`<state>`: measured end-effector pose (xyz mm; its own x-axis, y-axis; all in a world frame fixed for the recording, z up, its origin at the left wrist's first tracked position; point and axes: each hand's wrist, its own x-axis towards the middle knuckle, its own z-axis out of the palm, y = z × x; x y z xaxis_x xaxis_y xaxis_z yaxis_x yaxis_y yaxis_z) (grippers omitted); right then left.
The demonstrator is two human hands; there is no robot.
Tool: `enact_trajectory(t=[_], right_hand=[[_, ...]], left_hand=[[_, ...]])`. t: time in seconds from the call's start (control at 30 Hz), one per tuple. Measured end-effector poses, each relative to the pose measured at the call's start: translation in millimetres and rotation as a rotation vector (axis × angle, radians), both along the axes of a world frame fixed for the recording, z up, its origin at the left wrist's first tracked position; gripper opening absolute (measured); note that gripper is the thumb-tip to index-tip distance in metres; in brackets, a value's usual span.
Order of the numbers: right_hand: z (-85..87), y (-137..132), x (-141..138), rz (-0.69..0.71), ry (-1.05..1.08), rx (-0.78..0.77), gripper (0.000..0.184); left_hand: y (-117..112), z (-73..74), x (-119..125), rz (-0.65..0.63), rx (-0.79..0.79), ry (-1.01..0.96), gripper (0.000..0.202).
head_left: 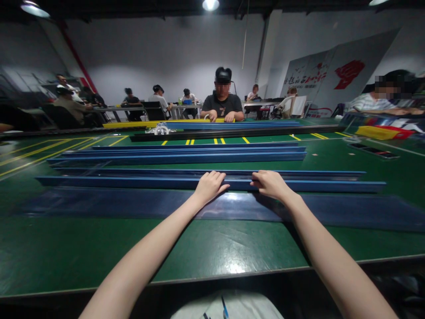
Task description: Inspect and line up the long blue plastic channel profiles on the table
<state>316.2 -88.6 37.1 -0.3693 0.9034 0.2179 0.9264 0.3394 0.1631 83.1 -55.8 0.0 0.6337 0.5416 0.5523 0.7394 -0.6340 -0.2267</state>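
Observation:
A long blue channel-like strip (126,182) lies crosswise on the green table in front of me. My left hand (210,185) grips it just left of the middle, with the fingers curled over it and the thumb along the near side. To the right of it, my right hand (268,182) holds the same strip with bent fingers. A second blue strip (332,174) runs close behind. On my side, a flat translucent plastic sleeve (116,204) is spread along the table under my wrists. The undersides of my fingers are hidden.
More blue strips (179,156) lie farther back. Beyond them are a black strip (245,132), a yellow strip (139,124) and crumpled clear plastic (161,129). A phone (373,150) rests at right. A co-worker (222,104) sits opposite. The table's near edge (232,278) is below my arms.

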Motion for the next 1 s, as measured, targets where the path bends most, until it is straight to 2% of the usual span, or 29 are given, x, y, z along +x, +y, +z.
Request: enact_trajectory(t=[0.3, 0.5, 0.67, 0.83, 1.0], right_hand=[[3.6, -3, 24, -0.088, -0.044, -0.030, 0.019], [0.6, -3, 27, -0.098, -0.001, -0.018, 0.018], [-2.3, -4, 21, -0.030, 0.053, 0.005, 0.023], [-10.2, -2, 2, 0.082, 0.103, 0.042, 0.032], [-20.6, 2, -15, 0.162, 0.126, 0.133, 0.026]], left_hand=[[0, -0.6, -1, 0.004, 0.018, 0.025, 0.032], [1, -1.1, 0, 0.013, -0.006, 0.019, 0.031], [2, -1.6, 0, 0.022, -0.004, 0.032, 0.032], [0, -0.1, 1, 0.025, -0.014, 0.026, 0.031], [-1, 0.6, 1, 0.031, -0.012, 0.032, 0.031]])
